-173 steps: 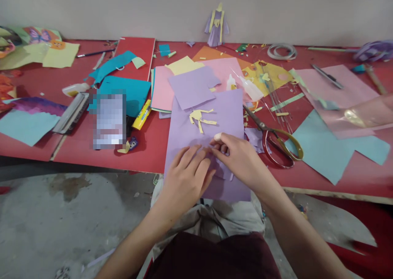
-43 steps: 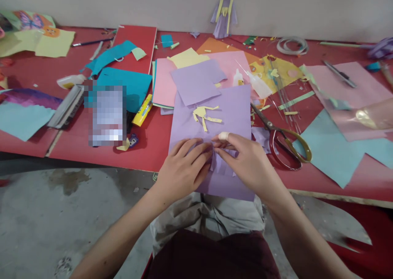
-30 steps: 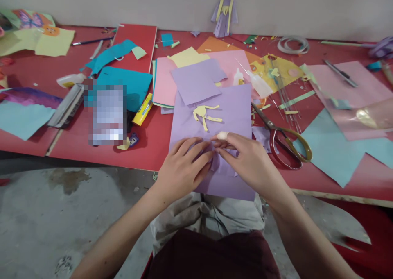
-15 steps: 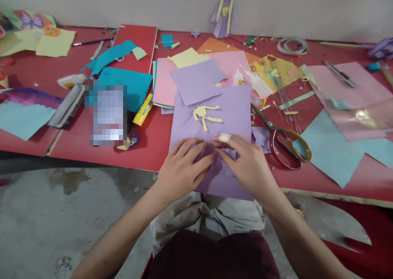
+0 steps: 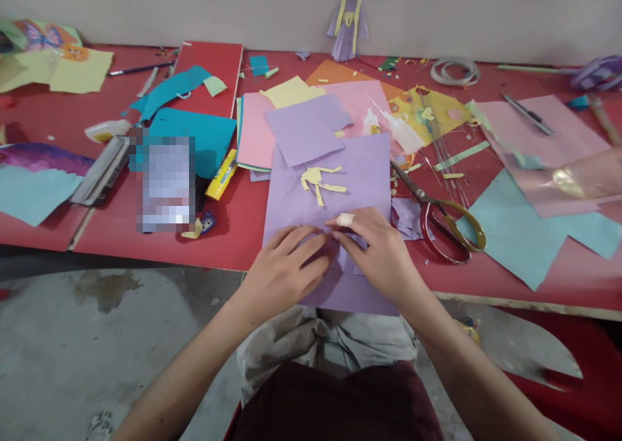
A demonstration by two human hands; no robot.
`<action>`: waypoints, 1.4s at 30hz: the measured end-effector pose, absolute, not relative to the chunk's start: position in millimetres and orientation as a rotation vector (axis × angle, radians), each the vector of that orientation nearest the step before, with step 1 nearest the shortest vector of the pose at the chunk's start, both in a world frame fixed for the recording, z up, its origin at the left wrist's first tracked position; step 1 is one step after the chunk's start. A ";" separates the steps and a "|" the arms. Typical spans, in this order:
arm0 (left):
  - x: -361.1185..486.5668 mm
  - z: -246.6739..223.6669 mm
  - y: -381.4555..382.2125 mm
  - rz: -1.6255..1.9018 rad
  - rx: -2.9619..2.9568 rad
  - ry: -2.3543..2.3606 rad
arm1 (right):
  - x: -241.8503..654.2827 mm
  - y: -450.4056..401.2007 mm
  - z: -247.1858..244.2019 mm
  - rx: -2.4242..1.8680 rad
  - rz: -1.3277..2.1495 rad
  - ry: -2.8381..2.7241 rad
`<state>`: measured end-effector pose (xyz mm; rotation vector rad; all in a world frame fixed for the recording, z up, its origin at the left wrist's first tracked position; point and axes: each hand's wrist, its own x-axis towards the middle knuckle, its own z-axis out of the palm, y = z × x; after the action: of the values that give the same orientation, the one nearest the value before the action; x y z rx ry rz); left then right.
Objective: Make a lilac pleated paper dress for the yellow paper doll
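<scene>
A large purple sheet [image 5: 286, 201] lies at the table's front edge, with a yellow paper figure [image 5: 317, 179] flat on it. Over the sheet's lower part, my left hand [image 5: 291, 266] is curved palm down, its fingertips close to those of my right hand. My right hand [image 5: 376, 250], a white wrap on one finger, pinches a small purple paper piece [image 5: 350, 260], mostly covered by the fingers. What my left fingertips touch is hidden. Scissors [image 5: 430, 201] with open blades hidden in part lie right of the sheet.
On the red table [image 5: 233, 240] are a yellow glue stick [image 5: 222, 174], a blurred-out rectangle [image 5: 168, 182], glue bottles [image 5: 405, 133], and blue sheets [image 5: 522, 234]. A dressed paper figure [image 5: 348, 23] leans on the wall. Another person's forearm [image 5: 586, 174] reaches in at right.
The view has shifted slightly, moving the table items a little left. My hands stay together over the purple sheet, and more of the small purple piece shows beneath my right hand.
</scene>
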<state>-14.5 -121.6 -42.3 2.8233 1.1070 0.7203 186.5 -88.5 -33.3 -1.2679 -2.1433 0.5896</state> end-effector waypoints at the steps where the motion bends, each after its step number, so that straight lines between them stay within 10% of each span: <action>1: -16.3 -41.2 -123.0 0.708 2.832 1.085 | 186.5 -88.5 -33.1 -1.276 0.602 -2.143; 42: -6.1 -43.7 -140.8 0.674 2.682 1.243 | 196.5 -102.3 -13.2 -1.491 1.014 -1.829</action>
<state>-6.1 -140.8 -43.7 2.6819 1.2431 0.6736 196.5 -102.3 -13.2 -1.4911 -1.8295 1.0139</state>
